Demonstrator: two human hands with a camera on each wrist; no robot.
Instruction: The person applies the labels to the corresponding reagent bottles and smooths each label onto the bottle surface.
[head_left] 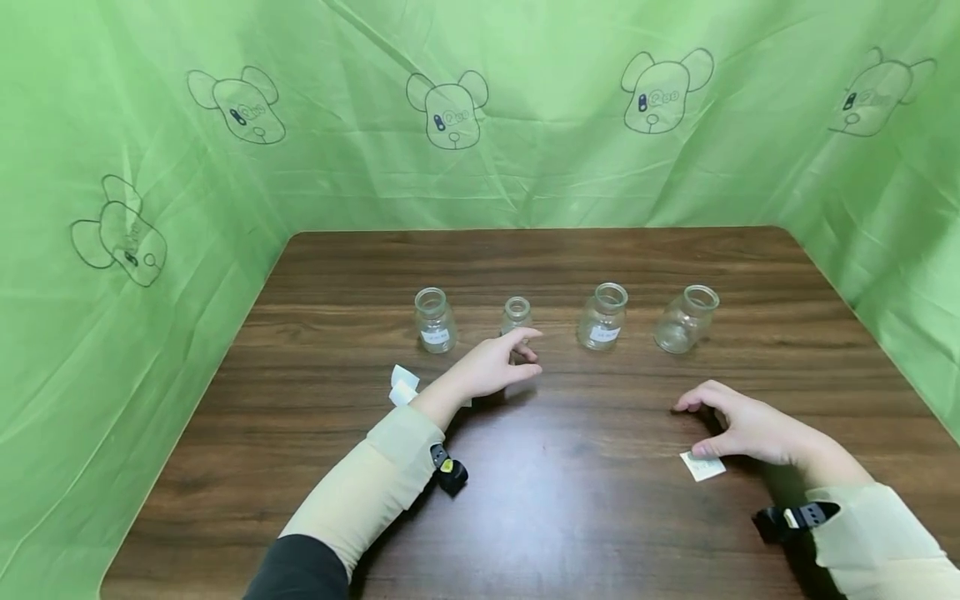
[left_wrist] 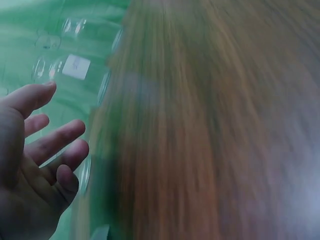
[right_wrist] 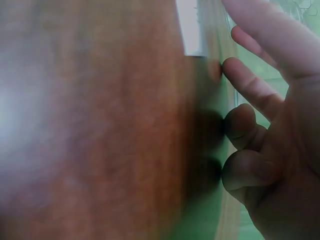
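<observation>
My left hand (head_left: pixel 495 362) hovers with loosely spread fingers in front of a small glass jar (head_left: pixel 517 310), partly covering it. Its fingers hold nothing in the left wrist view, where a labelled glass jar (left_wrist: pixel 76 66) shows beyond the thumb. At the right, my right hand (head_left: pixel 750 425) is low over the table, fingers bent loosely. Its thumb tip overlaps the edge of a small white paper label (head_left: pixel 703 467) lying on the wood. The same label (right_wrist: pixel 192 30) appears at the top of the right wrist view, beside the thumb.
Three larger glass jars stand in the row: a left one (head_left: pixel 435 325) and a middle one (head_left: pixel 602 318) with white labels, and a right one (head_left: pixel 686 321) showing none. White paper slips (head_left: pixel 403 385) lie by the left forearm. Green cloth (head_left: pixel 525 183) surrounds the wooden table (head_left: pixel 562 517).
</observation>
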